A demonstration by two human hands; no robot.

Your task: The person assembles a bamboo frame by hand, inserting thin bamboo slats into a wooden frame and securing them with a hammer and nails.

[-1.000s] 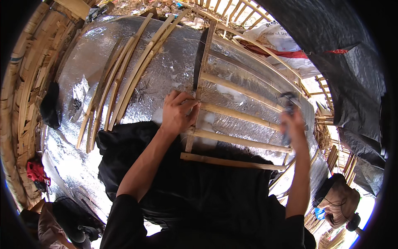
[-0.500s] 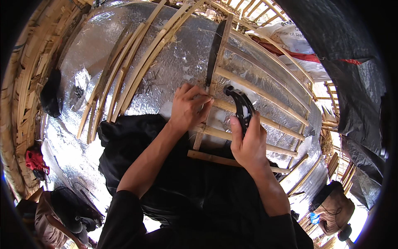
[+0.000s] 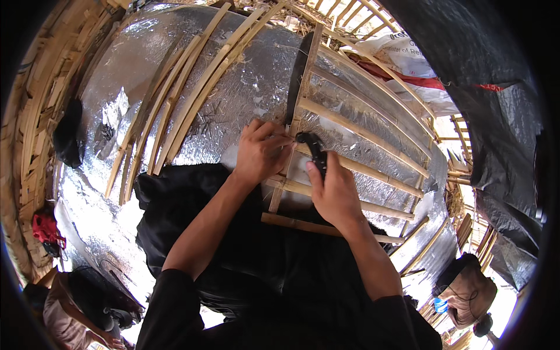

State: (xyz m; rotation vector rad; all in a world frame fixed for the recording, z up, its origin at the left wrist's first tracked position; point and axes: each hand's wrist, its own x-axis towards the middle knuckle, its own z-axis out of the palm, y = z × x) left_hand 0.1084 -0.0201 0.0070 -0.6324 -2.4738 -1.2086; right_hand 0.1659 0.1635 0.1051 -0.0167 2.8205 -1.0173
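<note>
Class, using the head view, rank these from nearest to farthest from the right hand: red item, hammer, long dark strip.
1. Hammer: gripped in the right hand.
2. Long dark strip: ahead and leftward, beside the bamboo frame.
3. Red item: far left.

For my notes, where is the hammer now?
In the head view, the hammer is just right of centre, gripped in the right hand, its head close to the left hand, over the bamboo frame.

A head-worn fisheye looks steeply down over the person's forearms [image 3: 211,224], near the slatted frame [image 3: 364,138]. Straight edges bend toward its rim.
</note>
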